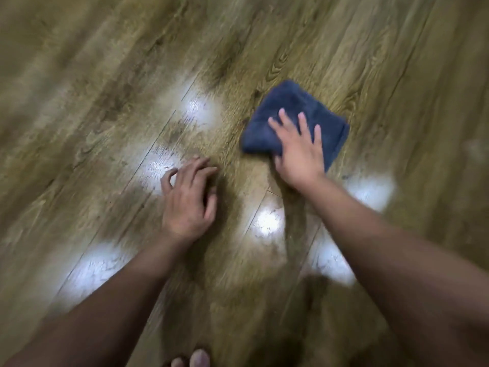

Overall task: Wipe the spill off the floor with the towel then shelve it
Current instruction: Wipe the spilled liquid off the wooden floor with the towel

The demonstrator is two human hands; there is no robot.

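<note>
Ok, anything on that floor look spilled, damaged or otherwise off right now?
Nothing clearly stands out. The right hand presses flat on the folded blue towel on the wood floor; the left hand hovers beside it holding nothing. The bright patches look like light glare, but the frame is too blurred to rule out liquid.

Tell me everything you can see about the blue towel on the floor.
The towel is dark blue, soft-looking terry cloth, folded into a rough square of several layers. It lies flat on the wood-look floor, upper right of centre, a little blurred. The right hand presses on its near half with fingers spread and straight, covering that corner. The left hand rests apart from it on the floor. Whether the cloth is wet cannot be told.
</note>
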